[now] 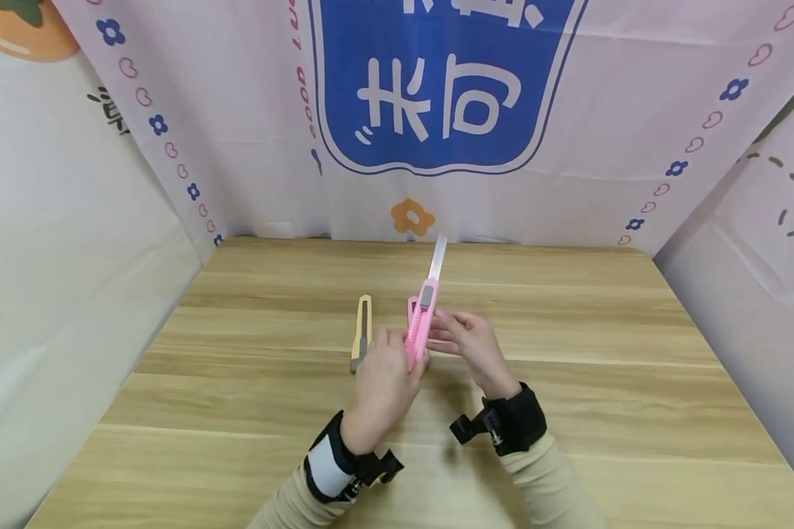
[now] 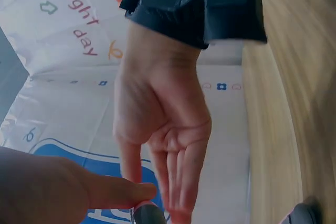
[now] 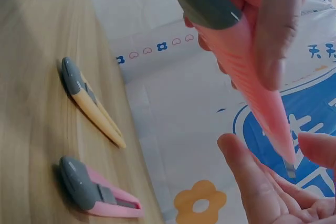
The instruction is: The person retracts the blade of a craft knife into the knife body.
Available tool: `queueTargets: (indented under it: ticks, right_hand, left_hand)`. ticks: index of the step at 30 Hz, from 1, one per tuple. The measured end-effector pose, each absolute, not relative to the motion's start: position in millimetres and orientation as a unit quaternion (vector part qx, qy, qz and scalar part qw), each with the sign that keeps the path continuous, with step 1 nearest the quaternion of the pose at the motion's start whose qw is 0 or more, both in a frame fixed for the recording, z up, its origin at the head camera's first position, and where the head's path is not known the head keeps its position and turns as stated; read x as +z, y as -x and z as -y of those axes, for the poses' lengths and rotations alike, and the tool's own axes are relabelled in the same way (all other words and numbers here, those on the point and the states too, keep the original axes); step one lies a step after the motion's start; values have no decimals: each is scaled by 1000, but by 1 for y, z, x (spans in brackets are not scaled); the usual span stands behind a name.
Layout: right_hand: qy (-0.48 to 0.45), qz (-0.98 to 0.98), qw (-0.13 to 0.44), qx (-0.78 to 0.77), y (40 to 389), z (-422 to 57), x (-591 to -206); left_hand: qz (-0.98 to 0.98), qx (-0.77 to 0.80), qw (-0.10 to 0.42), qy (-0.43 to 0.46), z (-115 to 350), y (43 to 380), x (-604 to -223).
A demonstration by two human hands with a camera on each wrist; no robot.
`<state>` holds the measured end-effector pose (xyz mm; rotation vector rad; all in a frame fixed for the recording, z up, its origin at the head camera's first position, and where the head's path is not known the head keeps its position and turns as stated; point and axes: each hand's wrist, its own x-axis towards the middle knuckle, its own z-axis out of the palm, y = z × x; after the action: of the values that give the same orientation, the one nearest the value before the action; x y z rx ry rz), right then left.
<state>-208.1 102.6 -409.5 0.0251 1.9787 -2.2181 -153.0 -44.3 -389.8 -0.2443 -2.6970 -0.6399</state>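
Observation:
My left hand (image 1: 385,382) grips a pink utility knife (image 1: 420,327) by its lower body, the grey end towards me. Its long blade (image 1: 439,256) is extended and points up and away. Beside the knife's body is my right hand (image 1: 473,349), its fingers extended; in the right wrist view its thumb and fingers are spread apart near the front of the held knife. Whether they touch it I cannot tell. A yellow utility knife (image 3: 94,111) and a second pink utility knife (image 3: 123,200) lie on the table, both with grey ends. The left hand partly hides both in the head view.
The wood-grain table (image 1: 602,323) reaches back to a printed cloth (image 1: 258,191) hanging behind it. More cloth hangs along both sides. A black strap with a camera (image 1: 519,419) sits on the right wrist, and another (image 1: 334,463) on the left.

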Motion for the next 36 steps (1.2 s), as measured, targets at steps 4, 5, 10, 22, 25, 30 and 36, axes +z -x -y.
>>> queueTargets:
  ticks: [4, 5, 10, 22, 25, 30, 36]
  right_hand:
    - [6, -655, 88, -750, 209, -99, -405]
    - [10, -651, 88, -754, 210, -98, -404]
    - [14, -643, 82, -761, 211, -100, -401]
    - [5, -674, 72, -735, 212, -119, -393]
    - [9, -676, 73, -733, 213, -122, -392]
    - [10, -680, 71, -730, 213, -124, -390]
    - [13, -679, 72, -731, 212, -126, -390]
  left_hand:
    - [952, -221, 189, 95, 42, 150, -391]
    - [951, -221, 192, 97, 41, 150, -392]
    - [947, -226, 203, 106, 37, 151, -395]
    - [894, -413, 45, 169, 44, 165, -393]
    - [841, -514, -64, 159, 50, 172, -389]
    - [793, -567, -124, 183, 58, 177, -387]
    - [758, -591, -206, 186, 62, 177, -384]
